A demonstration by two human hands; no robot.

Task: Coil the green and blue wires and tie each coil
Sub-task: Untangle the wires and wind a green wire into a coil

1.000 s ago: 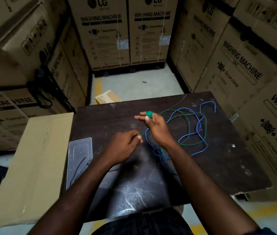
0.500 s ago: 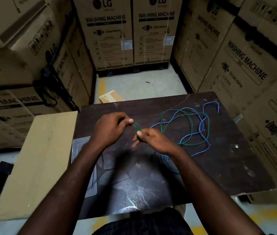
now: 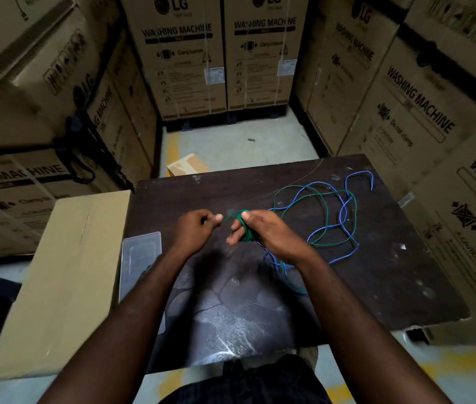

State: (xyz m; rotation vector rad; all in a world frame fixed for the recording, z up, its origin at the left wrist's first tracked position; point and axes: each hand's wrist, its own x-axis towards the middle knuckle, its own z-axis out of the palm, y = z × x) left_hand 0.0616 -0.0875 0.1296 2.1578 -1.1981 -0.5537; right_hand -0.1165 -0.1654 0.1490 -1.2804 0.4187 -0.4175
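A green wire [image 3: 325,201] lies in loose loops on the dark table [image 3: 391,272], tangled with a blue wire [image 3: 344,211]. Part of the green wire is wound into a small coil [image 3: 245,228] around the fingers of my right hand [image 3: 268,234]. My left hand [image 3: 194,230] pinches the green wire's short taut stretch just left of the coil. The blue wire also trails under my right wrist toward the table's near side.
A clear plastic lid [image 3: 140,258] with thin dark ties lies at the table's left edge. A flat cardboard box [image 3: 64,272] adjoins the table on the left. Tall washing machine cartons [image 3: 190,53] wall in all sides. A small box [image 3: 187,166] sits on the floor beyond.
My left hand has circled from near the table's middle, up and left, then back beside my right hand. The green coil on my right fingers has grown and the loose green loops shifted.
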